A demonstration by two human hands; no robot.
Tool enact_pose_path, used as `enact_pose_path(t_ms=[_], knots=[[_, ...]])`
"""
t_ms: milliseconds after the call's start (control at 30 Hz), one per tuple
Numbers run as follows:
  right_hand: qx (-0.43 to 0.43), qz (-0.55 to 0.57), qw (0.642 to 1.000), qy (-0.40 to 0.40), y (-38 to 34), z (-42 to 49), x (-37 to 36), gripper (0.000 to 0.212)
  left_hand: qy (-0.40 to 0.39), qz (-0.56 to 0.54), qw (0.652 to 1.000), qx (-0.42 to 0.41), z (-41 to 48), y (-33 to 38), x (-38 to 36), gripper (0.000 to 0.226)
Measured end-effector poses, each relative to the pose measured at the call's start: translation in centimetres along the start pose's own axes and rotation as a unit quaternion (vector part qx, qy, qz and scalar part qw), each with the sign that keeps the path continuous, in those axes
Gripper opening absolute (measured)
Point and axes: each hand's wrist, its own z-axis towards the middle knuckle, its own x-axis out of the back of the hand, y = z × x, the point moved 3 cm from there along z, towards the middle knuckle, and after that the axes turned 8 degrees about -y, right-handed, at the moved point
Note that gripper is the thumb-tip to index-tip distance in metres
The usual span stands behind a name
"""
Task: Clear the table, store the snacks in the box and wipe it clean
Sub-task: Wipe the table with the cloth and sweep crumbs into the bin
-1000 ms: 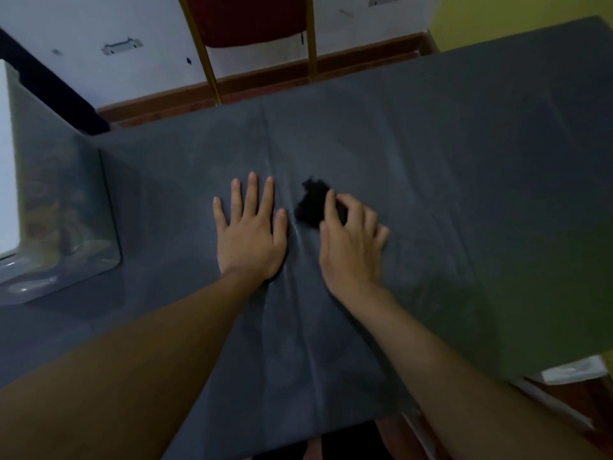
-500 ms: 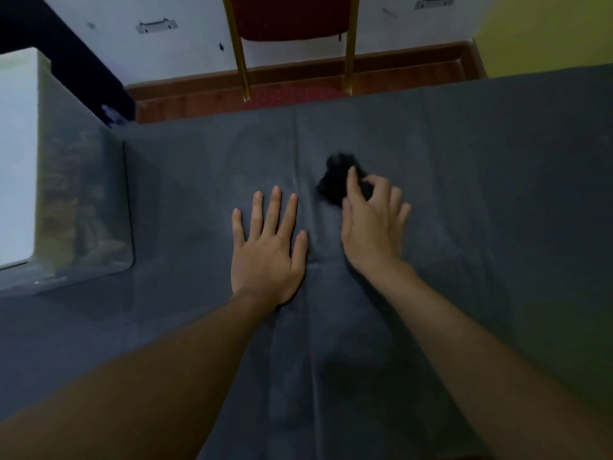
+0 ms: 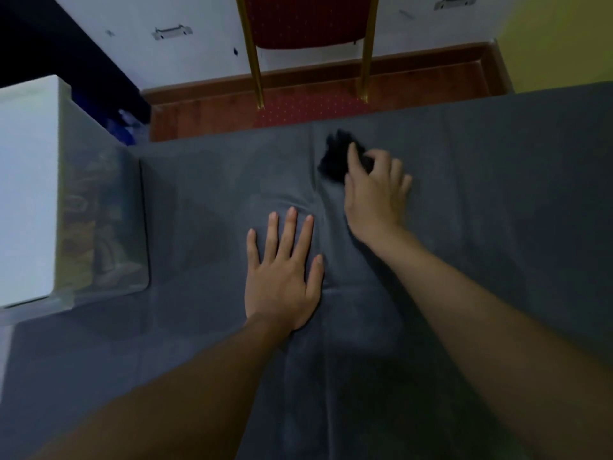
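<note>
Grey-clothed table [image 3: 497, 234]: the left hand [image 3: 282, 280] lies flat at its middle, fingers straight and spread. The right hand [image 3: 374, 197] curls its fingers round a crumpled black rag [image 3: 333, 156] near the table's far edge. The clear box [image 3: 106, 227] stands on the table's left end.

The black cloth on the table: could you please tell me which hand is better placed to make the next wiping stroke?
Right. The right hand grips the black cloth near the far edge; the left hand lies flat on the grey tablecloth, apart from it.
</note>
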Motion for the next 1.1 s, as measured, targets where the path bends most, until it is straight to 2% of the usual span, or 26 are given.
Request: enact_pose_path(t_ms=[67,133,300,367,533,600,733,800,900,1100], knots=[[0.070,0.001,0.998,0.000,0.7,-3.2,-0.3,0.051,-0.001,0.002,1.000,0.001,0.0,0.0,-0.1,0.062],[0.077,-0.007,0.997,0.004,2.8,-3.8,0.0,0.050,0.000,0.002,1.000,0.002,0.1,0.0,-0.1,0.062],[-0.107,0.001,0.994,0.022,4.5,2.6,1.0,0.051,0.001,0.007,1.000,0.001,0.2,0.1,-0.1,0.063],[-0.122,0.011,0.992,0.014,3.3,3.2,1.0,0.053,0.000,0.006,1.000,0.004,0.2,0.0,0.0,0.062],[0.028,0.008,1.000,0.006,2.0,-5.5,0.6,0.051,-0.006,0.005,1.000,0.004,0.2,0.1,-0.1,0.063],[0.044,-0.002,0.999,0.007,3.9,-8.1,0.5,0.050,-0.006,0.004,1.000,0.005,0.3,0.1,-0.1,0.063],[-0.103,-0.007,0.995,0.019,7.5,-5.8,1.5,0.051,-0.010,-0.002,1.000,0.005,0.2,0.1,-0.1,0.062],[-0.139,-0.001,0.990,0.019,7.5,-5.1,1.8,0.051,-0.010,0.000,1.000,0.007,0.2,0.1,-0.1,0.062],[-0.104,0.018,0.994,0.015,5.9,-8.2,1.5,0.050,-0.006,-0.006,1.000,0.007,0.2,0.2,0.0,0.061],[0.013,0.002,1.000,0.015,5.4,-20.3,-0.1,0.051,-0.002,-0.020,1.000,-0.004,0.0,0.2,0.2,0.061]])
